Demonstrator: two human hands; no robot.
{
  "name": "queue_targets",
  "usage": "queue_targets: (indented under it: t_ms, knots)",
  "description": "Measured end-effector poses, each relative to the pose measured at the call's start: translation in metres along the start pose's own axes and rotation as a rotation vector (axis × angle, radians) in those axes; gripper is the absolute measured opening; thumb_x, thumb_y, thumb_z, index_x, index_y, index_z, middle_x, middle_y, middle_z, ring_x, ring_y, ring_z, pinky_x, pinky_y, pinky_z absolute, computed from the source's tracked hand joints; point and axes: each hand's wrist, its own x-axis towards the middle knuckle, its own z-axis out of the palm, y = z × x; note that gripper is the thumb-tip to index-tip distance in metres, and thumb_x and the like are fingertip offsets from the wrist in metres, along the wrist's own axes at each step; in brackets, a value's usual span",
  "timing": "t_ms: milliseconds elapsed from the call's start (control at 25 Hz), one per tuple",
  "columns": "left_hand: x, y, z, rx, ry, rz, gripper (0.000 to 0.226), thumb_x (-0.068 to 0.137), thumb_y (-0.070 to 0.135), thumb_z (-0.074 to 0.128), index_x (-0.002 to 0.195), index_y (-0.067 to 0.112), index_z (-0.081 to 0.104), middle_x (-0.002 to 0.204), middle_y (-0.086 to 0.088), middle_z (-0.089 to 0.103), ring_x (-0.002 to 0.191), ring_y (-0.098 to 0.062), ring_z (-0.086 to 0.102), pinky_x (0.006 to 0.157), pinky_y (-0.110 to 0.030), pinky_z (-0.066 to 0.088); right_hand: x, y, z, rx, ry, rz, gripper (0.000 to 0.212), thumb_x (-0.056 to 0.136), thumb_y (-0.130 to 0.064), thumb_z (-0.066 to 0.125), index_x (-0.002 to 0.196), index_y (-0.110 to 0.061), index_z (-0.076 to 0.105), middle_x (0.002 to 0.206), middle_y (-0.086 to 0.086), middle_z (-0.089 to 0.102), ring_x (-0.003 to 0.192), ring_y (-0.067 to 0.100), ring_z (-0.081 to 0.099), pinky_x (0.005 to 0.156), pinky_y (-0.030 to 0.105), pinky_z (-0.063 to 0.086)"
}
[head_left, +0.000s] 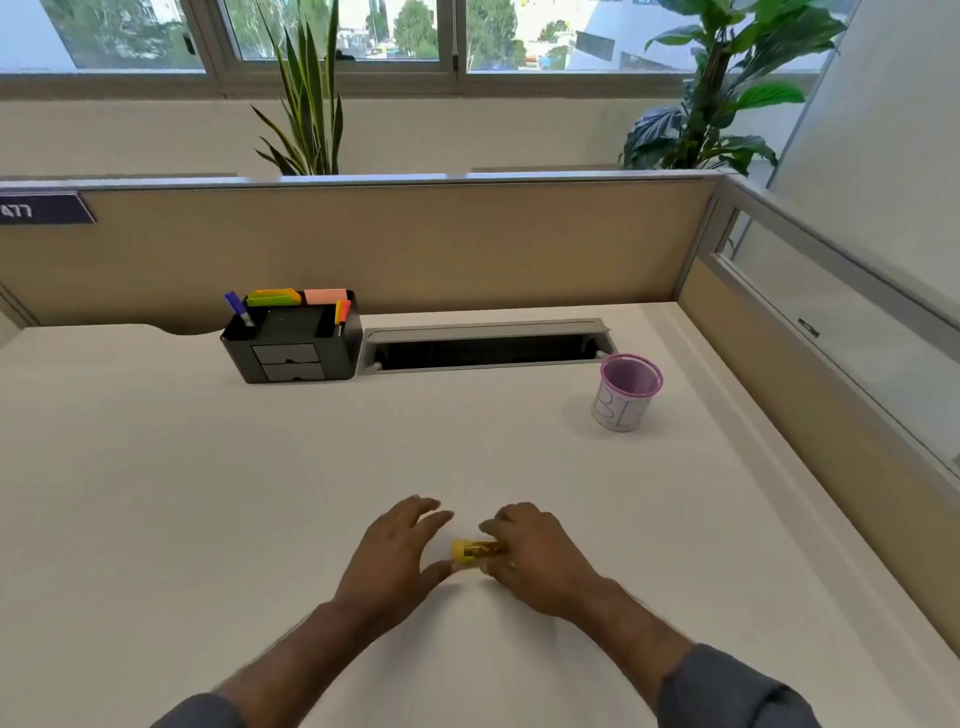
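A small yellow cylinder, like a glue stick (470, 551), lies low over the white desk (208, 493) near its front. My right hand (535, 558) grips its right end with curled fingers, hiding that part. My left hand (397, 553) is just left of the stick with its fingers spread and relaxed, the thumb close to the yellow end; whether it touches is unclear. A pink mesh cup (626, 392) with a paper label stands at the right rear of the desk, apart from both hands.
A black desk organiser (296, 343) with markers and sticky notes stands at the back left. A cable slot (485, 345) runs along the back. Beige partition walls (415, 244) close the desk at the back and right. Plants stand behind them.
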Motion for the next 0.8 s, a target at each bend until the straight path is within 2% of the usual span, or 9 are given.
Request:
queue_targets:
  t_ms: [80,240,320,400,480,640,800]
  knots:
    - [-0.001,0.008,0.010,-0.114,-0.012,-0.013,0.057,0.087,0.049,0.061,0.139,0.031,0.048,0.143,0.010,0.047,0.133,-0.012,0.041,0.109,-0.027,0.032,0.001,-0.001,0.006,-0.016,-0.012,-0.020,0.040,0.089,-0.038,0.055,0.127,-0.024,0.058,0.120,0.001,0.058,0.113,0.021,0.046,0.090,0.035,0.034]
    - [-0.012,0.025,0.029,-0.366,-0.001,-0.101,0.045,0.087,0.028,0.067,0.131,0.023,0.056,0.123,0.009,0.055,0.115,-0.012,0.051,0.095,-0.017,0.037,-0.002,-0.006,0.019,0.067,0.042,-0.016,0.027,0.090,-0.034,0.053,0.113,-0.026,0.064,0.105,-0.003,0.059,0.101,0.017,0.046,0.083,0.030,0.030]
    - [-0.011,0.025,0.027,-0.518,0.045,-0.206,0.040,0.085,0.016,0.070,0.125,0.019,0.062,0.114,0.006,0.063,0.100,-0.012,0.061,0.086,-0.013,0.044,-0.004,-0.005,0.020,0.154,0.080,-0.014,0.023,0.090,-0.033,0.055,0.109,-0.026,0.065,0.099,-0.004,0.062,0.095,0.014,0.049,0.083,0.030,0.035]
    - [-0.008,0.026,0.019,-0.735,0.073,-0.330,0.039,0.081,0.009,0.075,0.117,0.019,0.066,0.104,0.000,0.072,0.088,-0.017,0.067,0.083,-0.023,0.054,-0.005,-0.008,0.019,0.372,0.101,0.032,0.019,0.089,-0.030,0.060,0.107,-0.024,0.065,0.097,-0.004,0.066,0.090,0.012,0.055,0.082,0.029,0.045]
    - [-0.004,0.028,0.006,-0.889,0.129,-0.361,0.037,0.077,0.009,0.080,0.110,0.021,0.070,0.095,-0.004,0.076,0.085,-0.023,0.070,0.082,-0.033,0.058,-0.005,-0.015,0.013,0.639,0.109,0.066,0.014,0.089,-0.023,0.063,0.103,-0.021,0.066,0.094,-0.002,0.068,0.086,0.012,0.059,0.077,0.026,0.049]
    - [0.004,0.035,-0.024,-0.956,0.158,-0.280,0.028,0.078,0.008,0.080,0.101,0.021,0.075,0.096,-0.004,0.077,0.088,-0.021,0.073,0.083,-0.036,0.059,0.000,-0.028,-0.001,0.907,0.126,0.068,0.020,0.089,-0.024,0.066,0.109,-0.020,0.067,0.099,0.005,0.071,0.092,0.019,0.064,0.075,0.033,0.053]
    - [0.011,0.039,-0.051,-1.005,0.122,-0.220,0.022,0.078,0.010,0.079,0.099,0.019,0.077,0.099,-0.006,0.076,0.092,-0.019,0.073,0.084,-0.035,0.059,-0.001,-0.037,-0.017,1.122,0.143,0.039,0.026,0.089,-0.033,0.068,0.114,-0.024,0.069,0.097,0.011,0.073,0.080,0.022,0.067,0.072,0.037,0.055]
